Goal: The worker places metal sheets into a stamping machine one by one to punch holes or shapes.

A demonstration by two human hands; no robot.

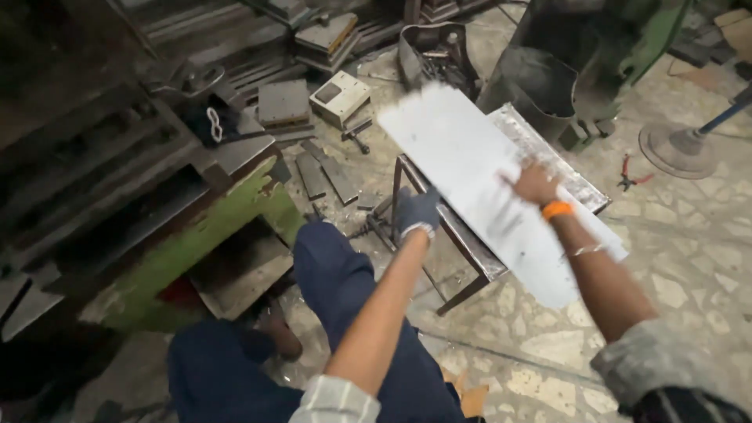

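I see the metal sheet (478, 180) on the stand (462, 243), my left hand (417, 213) at its left edge, right hand (536, 185) on top, pliers (631, 174) on the floor to the right.

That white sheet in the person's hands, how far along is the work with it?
Looks early. Already lying on the stand is a shiny metal sheet. In hand: the white sheet, gripped by the gloved left hand and bare right hand, blurred in motion above it. Left: it is not yet lying flat. Flat metal pieces lie untouched on the floor.
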